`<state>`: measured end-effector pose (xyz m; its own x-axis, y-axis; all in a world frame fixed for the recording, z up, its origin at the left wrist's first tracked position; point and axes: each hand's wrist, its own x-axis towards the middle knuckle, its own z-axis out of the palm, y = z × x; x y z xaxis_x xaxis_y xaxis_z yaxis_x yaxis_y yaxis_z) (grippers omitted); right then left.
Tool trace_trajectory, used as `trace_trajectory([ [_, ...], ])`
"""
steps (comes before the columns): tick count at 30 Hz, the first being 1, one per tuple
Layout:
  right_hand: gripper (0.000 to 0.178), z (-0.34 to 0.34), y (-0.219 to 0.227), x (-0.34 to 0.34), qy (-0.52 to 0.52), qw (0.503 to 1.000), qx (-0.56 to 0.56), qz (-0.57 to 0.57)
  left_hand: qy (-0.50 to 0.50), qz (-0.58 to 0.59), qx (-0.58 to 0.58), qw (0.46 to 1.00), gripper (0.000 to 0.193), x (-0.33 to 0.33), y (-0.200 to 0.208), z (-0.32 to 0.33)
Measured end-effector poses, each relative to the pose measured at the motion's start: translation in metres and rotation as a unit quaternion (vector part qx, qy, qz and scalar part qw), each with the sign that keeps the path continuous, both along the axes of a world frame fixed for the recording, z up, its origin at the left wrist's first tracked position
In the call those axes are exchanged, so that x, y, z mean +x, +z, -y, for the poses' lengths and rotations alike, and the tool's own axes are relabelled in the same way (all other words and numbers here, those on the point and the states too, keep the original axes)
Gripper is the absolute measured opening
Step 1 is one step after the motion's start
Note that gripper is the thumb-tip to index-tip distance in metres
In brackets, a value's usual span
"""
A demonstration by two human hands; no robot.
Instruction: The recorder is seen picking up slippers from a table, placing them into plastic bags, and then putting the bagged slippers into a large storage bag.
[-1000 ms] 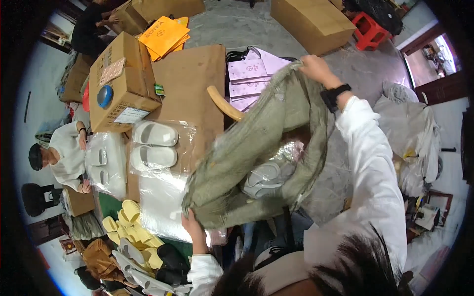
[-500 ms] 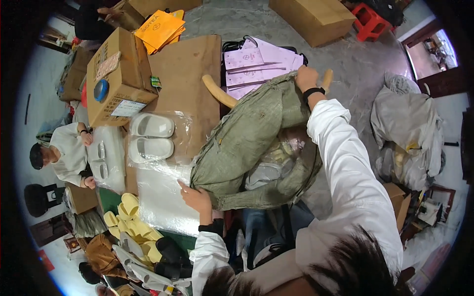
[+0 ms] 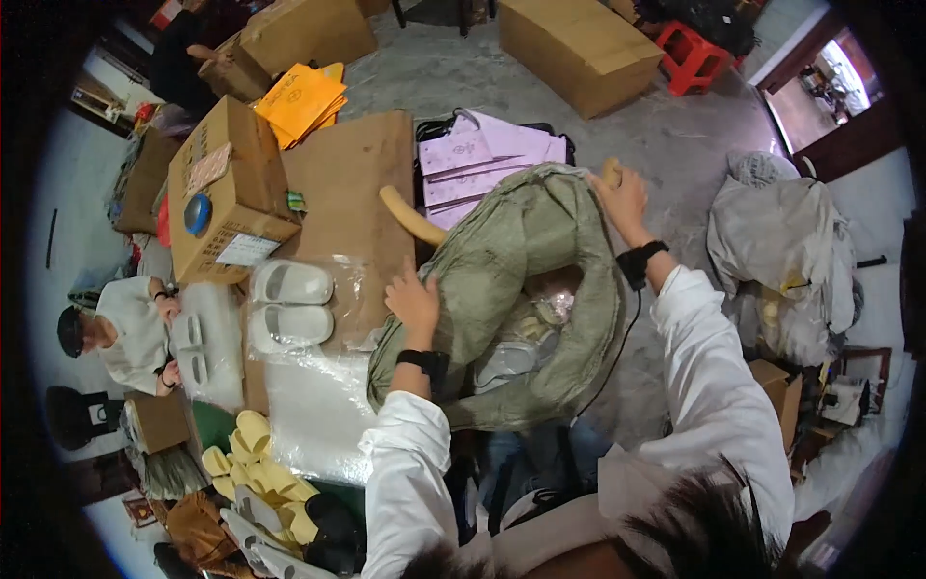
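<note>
A large olive-green woven sack (image 3: 502, 241) stands in front of me with its mouth gaping. Inside show pale items in clear plastic wrap (image 3: 511, 359), too jumbled to make out fully. My right hand (image 3: 622, 207) grips the sack's rim at the far right, beside the end of a tan curved bar (image 3: 611, 172). At the sack's left side, my left hand (image 3: 413, 309) has its fingers spread against or just over the fabric. Another tan curved bar (image 3: 410, 214) sticks out past the sack. Left of it, a pair of white slides (image 3: 292, 304) lies in clear plastic on the table.
A cardboard box (image 3: 227, 193) stands on the far left of the table, near orange bags (image 3: 304, 104). Lilac bags (image 3: 492, 154) lie behind the sack. Yellow slides (image 3: 256, 463) are heaped at the near left. Another person (image 3: 125, 328) handles wrapped slides at left.
My left hand has moved up and away from the sack's near-left corner. My right hand has come down and slightly right, and the sack's mouth has become rounder and wider.
</note>
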<state>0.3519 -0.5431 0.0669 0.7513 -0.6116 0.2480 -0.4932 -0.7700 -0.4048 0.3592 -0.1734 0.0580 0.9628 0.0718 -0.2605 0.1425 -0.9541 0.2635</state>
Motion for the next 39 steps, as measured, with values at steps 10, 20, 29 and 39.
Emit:
trace_trajectory([
  [10, 0.038, 0.020, -0.017, -0.007, 0.025, 0.967, 0.216, -0.132, 0.054, -0.163, -0.284, 0.943, 0.039, 0.053, -0.080, -0.004],
  [20, 0.012, 0.052, -0.040, 0.029, -0.109, 0.984, 0.102, 0.099, -0.004, 0.198, -0.244, 0.949, 0.011, 0.118, -0.035, -0.038],
  [29, 0.072, 0.017, -0.028, 0.065, -0.138, 0.943, 0.297, -0.057, -0.040, 0.103, -0.476, 0.872, 0.034, 0.174, -0.055, -0.030],
  [39, 0.041, 0.006, -0.074, 0.056, -0.081, 0.993, 0.075, -0.048, -0.083, 0.068, -0.422, 0.900, 0.042, 0.211, -0.075, -0.004],
])
